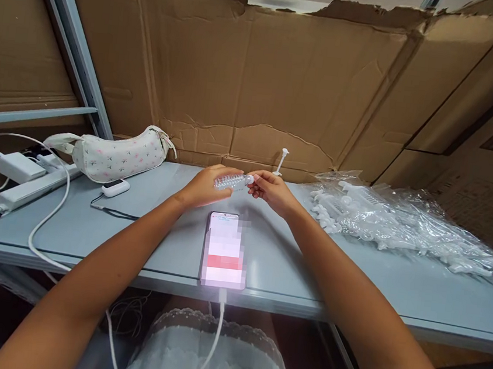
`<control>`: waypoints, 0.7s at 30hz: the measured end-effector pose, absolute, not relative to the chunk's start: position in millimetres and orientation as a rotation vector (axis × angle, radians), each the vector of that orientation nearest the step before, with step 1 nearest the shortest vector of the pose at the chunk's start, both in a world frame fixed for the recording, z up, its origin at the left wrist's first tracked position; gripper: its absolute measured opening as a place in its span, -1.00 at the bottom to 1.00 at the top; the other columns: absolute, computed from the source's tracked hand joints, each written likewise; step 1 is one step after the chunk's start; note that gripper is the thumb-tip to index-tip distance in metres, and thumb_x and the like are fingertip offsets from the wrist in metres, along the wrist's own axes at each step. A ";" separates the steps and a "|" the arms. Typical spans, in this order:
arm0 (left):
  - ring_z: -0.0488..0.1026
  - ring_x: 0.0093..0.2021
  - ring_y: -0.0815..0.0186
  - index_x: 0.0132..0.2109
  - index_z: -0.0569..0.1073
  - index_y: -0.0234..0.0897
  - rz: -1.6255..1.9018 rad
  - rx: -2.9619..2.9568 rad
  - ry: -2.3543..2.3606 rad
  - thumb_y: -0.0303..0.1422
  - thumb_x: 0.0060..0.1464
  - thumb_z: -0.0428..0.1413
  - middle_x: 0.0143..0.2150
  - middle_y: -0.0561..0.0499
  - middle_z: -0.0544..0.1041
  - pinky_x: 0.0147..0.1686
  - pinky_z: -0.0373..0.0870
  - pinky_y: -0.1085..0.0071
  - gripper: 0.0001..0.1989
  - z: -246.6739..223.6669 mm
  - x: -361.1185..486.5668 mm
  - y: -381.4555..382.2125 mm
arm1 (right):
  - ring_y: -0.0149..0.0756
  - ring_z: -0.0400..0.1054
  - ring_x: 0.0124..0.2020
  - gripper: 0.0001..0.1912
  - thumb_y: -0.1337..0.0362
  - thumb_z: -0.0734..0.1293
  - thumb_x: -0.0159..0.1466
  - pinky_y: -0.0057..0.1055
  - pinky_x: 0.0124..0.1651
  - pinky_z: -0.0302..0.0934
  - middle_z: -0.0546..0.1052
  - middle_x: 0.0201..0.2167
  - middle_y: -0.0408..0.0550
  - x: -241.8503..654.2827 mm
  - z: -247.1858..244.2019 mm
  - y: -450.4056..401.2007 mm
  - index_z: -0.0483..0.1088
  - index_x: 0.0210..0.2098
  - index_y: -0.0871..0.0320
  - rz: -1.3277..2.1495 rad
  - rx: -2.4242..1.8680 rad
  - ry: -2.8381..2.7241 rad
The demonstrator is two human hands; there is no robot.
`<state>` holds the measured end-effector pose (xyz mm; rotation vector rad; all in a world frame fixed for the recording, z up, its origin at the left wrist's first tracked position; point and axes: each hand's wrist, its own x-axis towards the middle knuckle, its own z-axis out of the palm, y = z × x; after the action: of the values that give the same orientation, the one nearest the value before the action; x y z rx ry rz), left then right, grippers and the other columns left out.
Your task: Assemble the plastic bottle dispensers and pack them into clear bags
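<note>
Above the middle of the table, my left hand (205,188) is wrapped round a clear, bumpy plastic tube (231,182), which lies roughly level. At the tube's right end is a small white tip (249,179), pinched between the thumb and fingers of my right hand (269,188). Just behind my right hand a thin white plastic rod (281,160) with a flared top leans upward; its lower end is partly hidden. Below both hands lies a phone (224,250) with a lit, partly blurred screen and a white cable plugged into its near edge.
Clear plastic bags (384,216) of white parts cover the table's right side. At left are a floral pouch (120,153), a small white device (116,188) with a dark strap, and a power strip (34,188) with cables. A cardboard wall (275,82) closes the back.
</note>
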<state>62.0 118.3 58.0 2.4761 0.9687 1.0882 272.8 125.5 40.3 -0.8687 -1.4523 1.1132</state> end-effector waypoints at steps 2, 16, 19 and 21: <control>0.46 -0.04 0.25 0.10 0.48 -0.17 1.103 2.393 0.919 -0.42 -0.03 0.13 -0.01 -0.03 0.49 0.01 0.37 0.29 -0.52 58.7 62.9 118.2 | -0.47 0.38 -0.46 -0.77 0.16 0.43 0.16 -0.50 -0.39 0.23 0.47 -0.44 -0.14 275.2 39.6 121.0 0.41 -0.29 0.18 1.191 -0.806 -1.406; 0.45 -0.10 0.27 -0.01 0.50 -0.27 1.056 1.894 0.814 -0.26 -0.09 0.26 0.07 -0.13 0.51 -0.37 0.30 0.46 -0.56 65.1 50.0 122.2 | -0.48 0.35 -0.49 -0.52 -0.05 0.50 -0.03 -0.47 -0.40 0.18 0.48 -0.46 -0.16 276.0 39.4 116.3 0.44 -0.30 0.18 1.108 -0.811 -1.453; 0.44 0.01 0.21 -0.02 0.51 -0.28 1.054 1.886 0.799 -0.34 -0.13 0.27 0.07 -0.12 0.52 -0.21 0.37 0.38 -0.55 65.0 49.9 120.8 | -0.49 0.30 -0.56 -0.48 -0.16 0.48 -0.04 -0.48 -0.48 0.13 0.47 -0.53 -0.15 274.3 39.1 116.1 0.39 -0.43 0.18 1.075 -0.877 -1.478; 0.42 0.06 0.19 -0.04 0.52 -0.29 1.057 1.893 0.784 -0.39 -0.16 0.27 0.06 -0.12 0.53 -0.08 0.38 0.30 -0.55 64.4 50.5 119.9 | -0.50 0.28 -0.61 -0.42 -0.25 0.43 -0.04 -0.49 -0.52 0.09 0.45 -0.57 -0.14 272.6 38.4 116.2 0.33 -0.51 0.18 1.058 -0.918 -1.500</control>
<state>50.5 119.9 64.4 1.8926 0.7839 1.0569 272.6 116.2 38.4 -0.9180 -1.5001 1.0577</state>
